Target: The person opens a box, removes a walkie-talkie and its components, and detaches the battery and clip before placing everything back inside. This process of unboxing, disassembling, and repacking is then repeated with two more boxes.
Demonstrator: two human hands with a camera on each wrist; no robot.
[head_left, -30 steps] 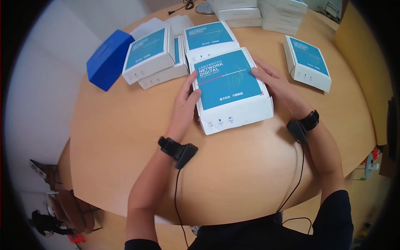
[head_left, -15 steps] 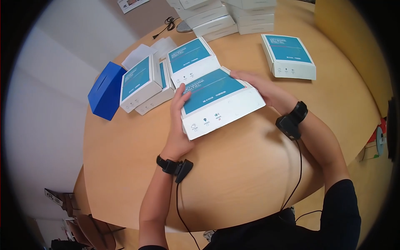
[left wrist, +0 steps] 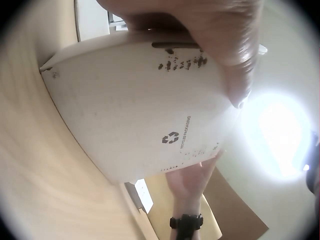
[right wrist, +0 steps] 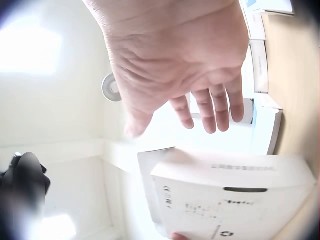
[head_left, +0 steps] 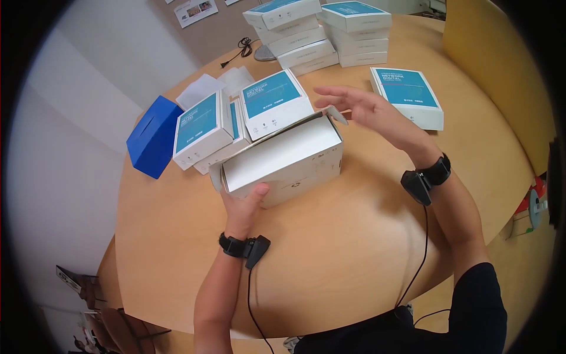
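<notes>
A white cardboard box (head_left: 289,162) stands tilted up on the table, its plain underside with a recycling mark turned toward me. Small white flaps stick out at both upper corners, and its blue cover is hidden from me. My left hand (head_left: 242,206) grips the box's left end, the thumb on the underside and the other fingers out of sight behind. In the left wrist view the thumb presses by a dark slot in the cardboard. My right hand (head_left: 377,115) is off the box, above its right end, palm facing it with the fingers loosely extended in the right wrist view.
Behind the held box lie more boxes with blue covers, one (head_left: 271,100) directly behind and one (head_left: 203,127) leaning left. A blue box (head_left: 152,135) sits far left. Single box (head_left: 410,94) lies right. Stacked boxes (head_left: 300,44) rise at the back beside a black cable (head_left: 240,52).
The box has turned from cover up to standing with its underside toward me. My right hand has let go and lifted off to the right; the left hand still holds on.
</notes>
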